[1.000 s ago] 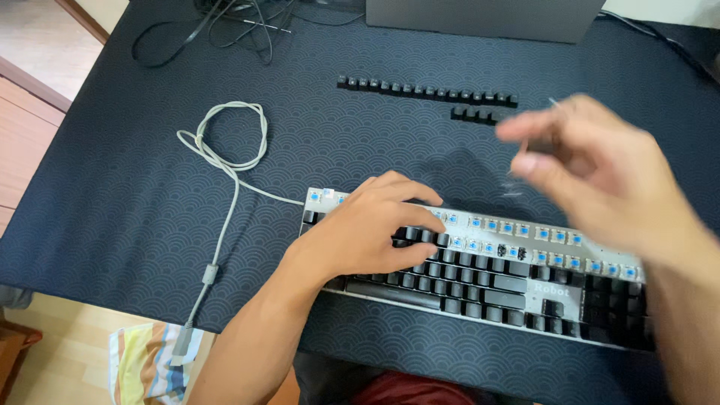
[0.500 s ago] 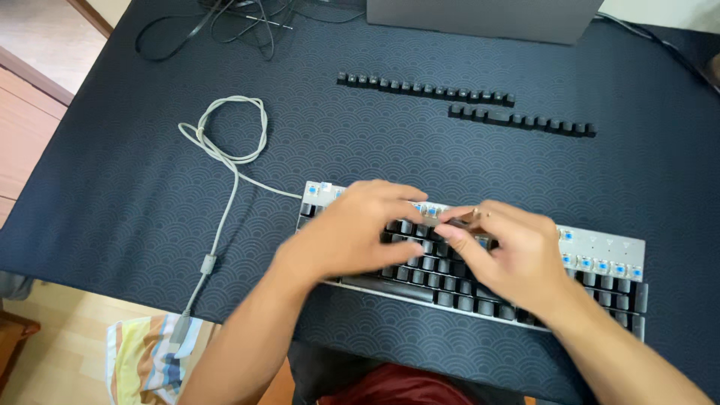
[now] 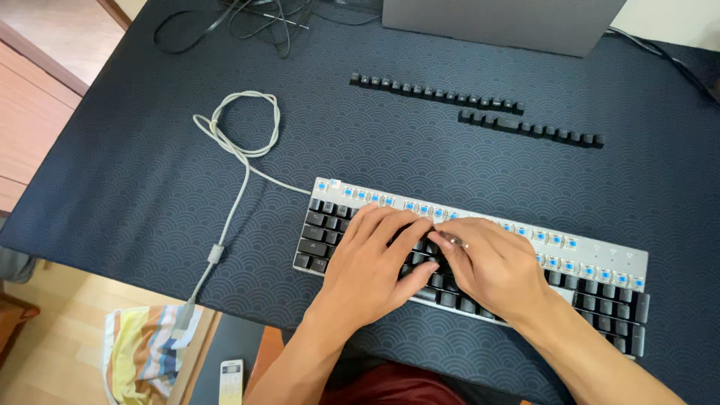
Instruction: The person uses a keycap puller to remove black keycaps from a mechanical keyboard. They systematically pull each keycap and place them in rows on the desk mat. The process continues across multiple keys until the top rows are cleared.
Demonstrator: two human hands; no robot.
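Note:
A silver keyboard (image 3: 624,255) with black keycaps lies on the dark patterned mat; its top rows show bare blue switches. My left hand (image 3: 373,261) lies flat across the keys left of centre, fingers spread, gripping nothing. My right hand (image 3: 501,271) is just beside it, thumb and fingers pinched on a thin metal keycap puller (image 3: 452,240) whose tip is down among the middle keys. The two hands touch at the fingertips and hide the keys under them.
Two rows of loose black keycaps, a far row (image 3: 435,93) and a nearer row (image 3: 532,129), lie beyond the keyboard. The grey cable (image 3: 244,135) coils at the left. A grey device (image 3: 502,22) stands at the back. A striped cloth (image 3: 146,352) and a white remote (image 3: 231,379) lie below the table edge.
My right hand came down from near the loose keycap rows to the keyboard and now sits against my left hand. My left hand stayed on the keys.

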